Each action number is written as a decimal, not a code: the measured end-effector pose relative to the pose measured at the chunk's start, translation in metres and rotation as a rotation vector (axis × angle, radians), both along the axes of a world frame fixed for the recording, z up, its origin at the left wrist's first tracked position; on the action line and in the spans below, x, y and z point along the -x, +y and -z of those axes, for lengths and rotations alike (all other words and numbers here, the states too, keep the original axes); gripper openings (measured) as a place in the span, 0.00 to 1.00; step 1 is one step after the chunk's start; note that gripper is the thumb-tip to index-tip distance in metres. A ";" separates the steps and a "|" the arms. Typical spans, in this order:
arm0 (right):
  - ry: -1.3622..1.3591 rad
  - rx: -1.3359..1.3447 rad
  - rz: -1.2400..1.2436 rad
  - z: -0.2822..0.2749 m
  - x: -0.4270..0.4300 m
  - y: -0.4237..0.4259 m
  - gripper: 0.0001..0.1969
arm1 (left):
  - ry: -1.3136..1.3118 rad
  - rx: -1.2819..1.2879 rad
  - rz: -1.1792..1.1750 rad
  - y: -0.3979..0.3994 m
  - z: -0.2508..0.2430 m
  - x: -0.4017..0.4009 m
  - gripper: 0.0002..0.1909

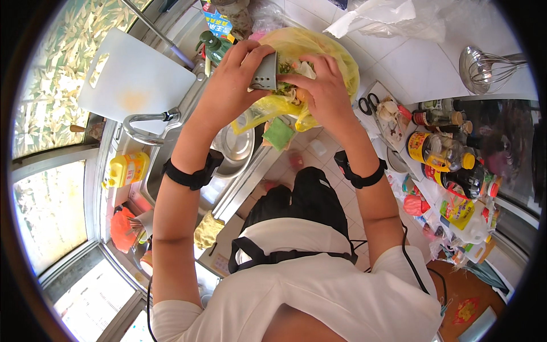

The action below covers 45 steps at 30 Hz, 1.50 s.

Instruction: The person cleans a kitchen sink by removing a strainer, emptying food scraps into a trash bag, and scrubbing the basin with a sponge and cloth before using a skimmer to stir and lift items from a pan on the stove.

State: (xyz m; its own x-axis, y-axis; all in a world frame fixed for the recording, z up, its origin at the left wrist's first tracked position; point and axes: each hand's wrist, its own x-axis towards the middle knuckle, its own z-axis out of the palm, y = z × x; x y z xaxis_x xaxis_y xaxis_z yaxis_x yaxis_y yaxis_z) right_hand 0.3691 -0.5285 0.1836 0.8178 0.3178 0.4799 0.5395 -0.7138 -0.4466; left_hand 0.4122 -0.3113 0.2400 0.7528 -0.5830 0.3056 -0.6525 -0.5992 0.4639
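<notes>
My left hand (233,83) grips a grey perforated metal strainer cup (266,75), tilted over a yellow plastic bag (337,55) that lines a bin. Food scraps (288,87), with leafy greens and pale peelings, lie inside the bag. My right hand (322,87) is at the strainer's right side above the scraps, one finger stretched to its rim; it is not clear that it grips anything. Just below the bag lies a green scouring sponge (278,134). A green pump bottle (216,47) stands behind my left hand.
At left are a metal sink with a faucet (145,128), a round metal basin (235,147), a white cutting board (136,81) and a yellow detergent jug (128,169). Black-handled scissors (368,104), sauce bottles (440,149) and a whisk (495,70) are at right.
</notes>
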 end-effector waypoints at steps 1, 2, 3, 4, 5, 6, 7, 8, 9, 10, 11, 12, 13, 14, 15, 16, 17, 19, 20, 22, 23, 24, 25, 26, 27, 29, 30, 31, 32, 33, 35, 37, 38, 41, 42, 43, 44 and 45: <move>-0.015 0.015 0.048 -0.002 0.000 -0.004 0.28 | 0.067 0.024 0.002 0.002 0.000 0.000 0.39; -0.029 0.030 0.096 -0.003 -0.001 -0.006 0.27 | 0.066 0.020 0.005 0.004 0.000 0.001 0.39; -0.029 0.027 0.101 -0.005 0.000 -0.005 0.27 | 0.139 0.056 0.004 0.005 -0.001 0.002 0.39; 0.087 -0.097 0.024 -0.008 -0.001 0.000 0.26 | 0.213 0.092 0.003 0.006 -0.001 0.002 0.40; 0.203 -0.221 -0.054 -0.008 -0.001 0.005 0.24 | 0.214 0.089 0.008 0.006 -0.002 0.003 0.40; 0.202 -0.225 -0.052 -0.009 -0.002 0.013 0.24 | 0.242 0.112 0.016 0.006 -0.002 0.005 0.40; 0.182 -0.222 -0.100 -0.009 -0.003 0.022 0.21 | 0.271 0.136 0.032 0.005 -0.002 0.005 0.40; 0.161 -0.218 -0.149 -0.008 -0.003 0.024 0.19 | 0.273 0.133 0.041 0.003 -0.001 0.004 0.40; 0.160 -0.222 -0.146 -0.006 -0.005 0.023 0.19 | 0.230 0.126 0.057 0.003 0.000 0.003 0.40; 0.152 -0.257 -0.178 -0.003 -0.007 0.021 0.18 | 0.187 0.119 0.074 0.003 0.000 0.002 0.41; 0.143 -0.291 -0.210 -0.002 -0.008 0.018 0.16 | 0.186 0.116 0.076 0.003 -0.001 0.001 0.41; 0.145 -0.295 -0.212 -0.005 -0.007 0.015 0.16 | 0.207 0.136 0.069 0.004 -0.001 0.002 0.40; 0.087 -0.168 -0.158 -0.011 -0.005 0.010 0.16 | 0.228 0.156 0.062 0.005 -0.001 0.002 0.40; 0.029 -0.041 -0.103 -0.016 -0.004 0.008 0.15 | 0.230 0.153 0.059 0.005 0.000 0.003 0.40; 0.028 -0.043 -0.103 -0.019 -0.004 0.008 0.15 | 0.223 0.152 0.056 0.004 0.002 0.004 0.40; -0.001 -0.050 -0.066 -0.021 -0.004 0.009 0.16 | 0.217 0.151 0.054 0.004 0.003 0.004 0.40; -0.029 -0.057 -0.030 -0.021 -0.003 0.009 0.17 | 0.216 0.149 0.053 0.004 0.003 0.005 0.40; 0.015 -0.062 -0.090 -0.017 -0.001 0.012 0.17 | 0.196 0.163 0.058 0.003 0.003 0.005 0.40; 0.059 -0.067 -0.155 -0.014 0.000 0.012 0.18 | 0.196 0.163 0.063 0.003 0.002 0.005 0.40; 0.022 -0.027 -0.110 -0.011 0.001 0.009 0.18 | 0.188 0.140 0.056 0.004 -0.001 0.006 0.40; -0.016 0.014 -0.065 -0.009 0.002 0.008 0.18 | 0.188 0.139 0.055 0.004 -0.001 0.007 0.40; -0.017 0.013 -0.066 -0.008 0.000 0.007 0.18 | 0.207 0.139 0.035 0.003 0.000 0.008 0.40; -0.051 0.008 -0.011 -0.007 -0.002 0.006 0.17 | 0.226 0.138 0.015 0.003 0.001 0.008 0.39; -0.085 0.004 0.045 -0.006 -0.003 0.006 0.16 | 0.225 0.137 0.014 0.004 0.002 0.008 0.39; -0.084 0.005 0.050 -0.008 -0.003 0.009 0.16 | 0.224 0.137 0.024 0.004 0.003 0.008 0.39; -0.084 0.021 0.040 -0.014 -0.003 0.019 0.16 | 0.225 0.136 0.040 0.002 0.006 0.006 0.40; -0.083 0.021 0.043 -0.015 -0.004 0.021 0.16 | 0.225 0.148 0.039 0.002 0.007 0.006 0.40; -0.095 0.035 0.041 -0.016 -0.004 0.022 0.17 | 0.226 0.161 0.038 0.002 0.008 0.006 0.41; -0.107 0.049 0.039 -0.016 -0.005 0.023 0.17 | 0.228 0.160 0.041 0.005 0.009 0.005 0.41; -0.107 0.050 0.041 -0.014 -0.006 0.020 0.17 | 0.230 0.173 0.035 0.010 0.009 0.002 0.41; -0.026 0.050 -0.002 -0.008 -0.009 0.012 0.15 | 0.233 0.187 0.032 0.013 0.010 -0.001 0.41; -0.002 0.003 0.003 -0.017 -0.007 0.017 0.14 | 0.252 0.191 0.049 0.011 0.011 -0.002 0.41; 0.020 -0.046 0.006 -0.020 -0.007 0.020 0.12 | 0.254 0.192 0.052 0.010 0.012 -0.002 0.41; -0.092 0.039 -0.025 -0.017 -0.007 0.023 0.09 | 0.271 0.215 0.049 0.011 0.016 -0.002 0.41; -0.092 0.040 -0.025 -0.017 -0.007 0.021 0.09 | 0.295 0.231 0.053 0.014 0.017 -0.002 0.41; -0.103 0.038 -0.009 -0.016 -0.008 0.019 0.09 | 0.319 0.248 0.057 0.015 0.017 -0.003 0.42; -0.113 0.037 0.006 -0.016 -0.008 0.018 0.08 | 0.317 0.249 0.057 0.015 0.017 -0.003 0.42; -0.113 0.038 0.008 -0.017 -0.009 0.019 0.08 | 0.330 0.252 0.068 0.013 0.016 -0.003 0.42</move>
State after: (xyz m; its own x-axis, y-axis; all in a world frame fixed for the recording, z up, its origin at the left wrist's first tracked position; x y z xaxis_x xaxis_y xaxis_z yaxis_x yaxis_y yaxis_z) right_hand 0.3777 -0.5096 0.2007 0.7619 0.3311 0.5567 0.5790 -0.7335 -0.3561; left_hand 0.4150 -0.2980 0.2236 0.7963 -0.5729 0.1940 -0.4786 -0.4007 0.7813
